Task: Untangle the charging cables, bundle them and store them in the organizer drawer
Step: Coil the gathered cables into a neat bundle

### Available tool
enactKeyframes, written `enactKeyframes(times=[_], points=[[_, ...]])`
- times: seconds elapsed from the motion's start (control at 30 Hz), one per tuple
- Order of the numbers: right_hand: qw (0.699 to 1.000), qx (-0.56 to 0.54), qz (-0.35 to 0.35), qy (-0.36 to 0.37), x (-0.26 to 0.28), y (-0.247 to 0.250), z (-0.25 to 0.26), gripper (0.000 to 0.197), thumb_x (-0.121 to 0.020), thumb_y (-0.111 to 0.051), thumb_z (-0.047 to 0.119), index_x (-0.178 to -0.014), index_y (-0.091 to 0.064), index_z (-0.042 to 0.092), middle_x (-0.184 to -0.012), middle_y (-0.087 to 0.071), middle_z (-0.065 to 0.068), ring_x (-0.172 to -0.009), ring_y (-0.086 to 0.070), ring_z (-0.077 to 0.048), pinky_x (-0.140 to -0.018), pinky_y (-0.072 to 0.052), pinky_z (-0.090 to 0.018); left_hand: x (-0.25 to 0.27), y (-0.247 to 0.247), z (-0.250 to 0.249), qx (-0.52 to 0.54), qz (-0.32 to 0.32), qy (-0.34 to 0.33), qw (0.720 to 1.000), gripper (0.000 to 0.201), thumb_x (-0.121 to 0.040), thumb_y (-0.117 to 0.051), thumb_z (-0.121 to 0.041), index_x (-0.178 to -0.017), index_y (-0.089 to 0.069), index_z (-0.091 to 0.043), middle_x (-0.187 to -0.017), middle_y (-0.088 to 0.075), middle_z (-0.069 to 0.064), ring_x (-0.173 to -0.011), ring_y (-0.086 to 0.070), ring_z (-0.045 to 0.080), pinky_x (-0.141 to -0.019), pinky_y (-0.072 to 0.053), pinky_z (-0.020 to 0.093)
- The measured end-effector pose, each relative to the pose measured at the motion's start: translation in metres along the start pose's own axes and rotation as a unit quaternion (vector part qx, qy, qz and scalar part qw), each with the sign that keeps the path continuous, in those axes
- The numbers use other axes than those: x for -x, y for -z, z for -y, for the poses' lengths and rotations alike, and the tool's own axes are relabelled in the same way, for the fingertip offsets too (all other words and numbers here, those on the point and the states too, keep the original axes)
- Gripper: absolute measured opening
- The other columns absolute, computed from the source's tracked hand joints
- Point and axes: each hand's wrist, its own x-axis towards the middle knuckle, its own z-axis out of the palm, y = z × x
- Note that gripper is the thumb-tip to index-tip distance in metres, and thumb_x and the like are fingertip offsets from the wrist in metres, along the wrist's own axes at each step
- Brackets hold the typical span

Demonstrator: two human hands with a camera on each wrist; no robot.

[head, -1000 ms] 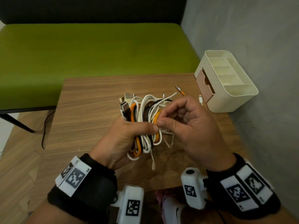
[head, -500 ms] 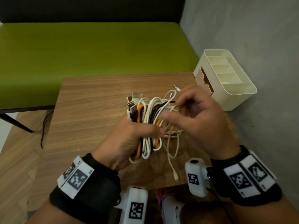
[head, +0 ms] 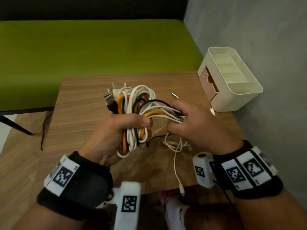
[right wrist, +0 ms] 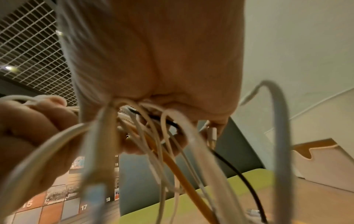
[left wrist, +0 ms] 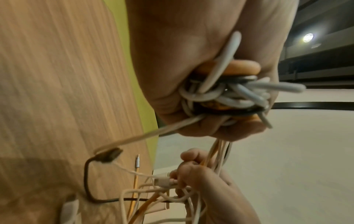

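With the left hand [head: 114, 135] clenched round the coil [head: 132, 112] above table [head: 79, 103] centre and the right hand [head: 191, 123] pinching its loose ends at 3 o'clock, a hard tug risks tightening knots, keeping it from the drawer [head: 208, 83] at 2 o'clock.

Numbers 15, 17, 18, 19 on wall panels [right wrist: 84, 207], right wrist view.

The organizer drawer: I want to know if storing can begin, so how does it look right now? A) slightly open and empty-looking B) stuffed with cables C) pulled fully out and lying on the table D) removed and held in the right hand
A: the pink organizer drawer sticks out slightly from the cream organizer; no cables in it.
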Motion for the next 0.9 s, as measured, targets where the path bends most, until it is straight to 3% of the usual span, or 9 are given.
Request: enactKeyframes(times=[0.1,0.2,0.33,0.4,0.5,0.57,0.67,0.8,0.9], points=[[0.996,-0.081,0.019,-0.017,0.003,-0.004,0.004,0.011,-0.088,-0.063,0.021,-0.094,-0.058,0.03,-0.075,-0.062,0.004,-0.068,-0.059,-0.008,-0.061,-0.046,-0.03,-0.003,0.004,-0.001,0.041,-0.025,-0.011,0.999,0.024,-0.057,-0.073,-0.005,-0.071,-0.054,-0.006,-0.06,-0.048,0.005,-0.048,-0.047,0.014,-0.05,-0.041,0.023],[0.979,-0.202,0.017,-0.012,0.007,-0.007,0.013,0.013,-0.096,-0.061,0.026,-0.106,-0.061,0.034,-0.08,-0.067,0.006,-0.074,-0.066,-0.012,-0.069,-0.054,-0.037,-0.005,0.009,-0.004,0.064,-0.067,-0.038,0.995,0.02,-0.062,-0.068,-0.004,-0.071,-0.051,-0.009,-0.065,-0.045,0.005,-0.052,-0.042,0.013,-0.051,-0.036,0.024],[0.994,-0.05,0.088,-0.037,0.005,-0.005,0.009,0.013,-0.094,-0.059,0.039,-0.107,-0.059,0.036,-0.08,-0.061,0.004,-0.068,-0.057,-0.005,-0.061,-0.045,-0.025,-0.003,0.015,-0.012,0.102,-0.06,-0.083,0.989,0.01,-0.069,-0.06,0.0,-0.069,-0.055,-0.009,-0.066,-0.051,0.004,-0.051,-0.044,0.011,-0.05,-0.037,0.022],[0.987,0.053,0.121,-0.087,0.003,-0.004,0.0,0.011,-0.095,-0.055,0.046,-0.103,-0.056,0.039,-0.082,-0.058,0.01,-0.074,-0.052,-0.002,-0.075,-0.042,-0.031,-0.003,0.021,-0.017,0.118,-0.043,-0.102,0.987,0.02,-0.063,-0.072,-0.003,-0.068,-0.054,-0.011,-0.067,-0.052,0.002,-0.052,-0.044,0.01,-0.05,-0.037,0.022],[0.98,0.133,0.084,-0.12,-0.002,-0.001,-0.012,0.019,-0.091,-0.055,0.057,-0.095,-0.053,0.038,-0.083,-0.054,0.014,-0.08,-0.05,-0.005,-0.086,-0.039,-0.041,-0.003,0.025,-0.02,0.112,-0.033,-0.1,0.988,0.027,-0.051,-0.08,-0.013,-0.065,-0.057,-0.012,-0.068,-0.053,0.002,-0.052,-0.046,0.01,-0.05,-0.039,0.022],[0.976,0.137,0.086,-0.148,-0.004,-0.001,-0.016,0.044,-0.08,-0.061,0.068,-0.112,-0.053,0.039,-0.102,-0.056,0.018,-0.101,-0.053,-0.009,-0.097,-0.041,-0.048,-0.003,0.026,-0.02,0.095,-0.053,-0.091,0.99,0.021,-0.052,-0.075,-0.006,-0.063,-0.058,-0.012,-0.068,-0.052,0.002,-0.053,-0.045,0.011,-0.05,-0.04,0.022],[0.985,0.054,0.096,-0.134,0.0,0.001,-0.018,0.085,-0.065,-0.07,0.072,-0.139,-0.037,0.048,-0.138,-0.045,0.021,-0.129,-0.043,-0.009,-0.11,-0.035,-0.052,-0.004,0.026,-0.017,0.076,-0.099,-0.072,0.99,0.01,-0.066,-0.06,-0.003,-0.067,-0.053,-0.01,-0.067,-0.047,0.004,-0.052,-0.04,0.013,-0.049,-0.033,0.024],[0.99,-0.136,-0.005,-0.024,0.006,0.005,-0.006,0.08,-0.067,-0.08,0.06,-0.136,-0.042,0.052,-0.139,-0.045,0.027,-0.13,-0.041,0.008,-0.102,-0.037,-0.023,-0.004,0.021,-0.01,0.034,-0.094,-0.054,0.994,0.015,-0.073,-0.057,0.0,-0.078,-0.046,-0.009,-0.066,-0.043,0.007,-0.048,-0.044,0.014,-0.048,-0.039,0.025],[0.968,-0.236,-0.066,0.047,0.004,-0.001,0.003,0.085,-0.069,-0.083,0.042,-0.141,-0.039,0.042,-0.138,-0.054,0.019,-0.134,-0.046,-0.002,-0.109,-0.036,-0.036,-0.004,0.012,-0.003,0.003,-0.06,-0.047,0.997,0.012,-0.072,-0.059,0.002,-0.079,-0.053,-0.005,-0.062,-0.051,0.007,-0.048,-0.051,0.015,-0.05,-0.044,0.025]])
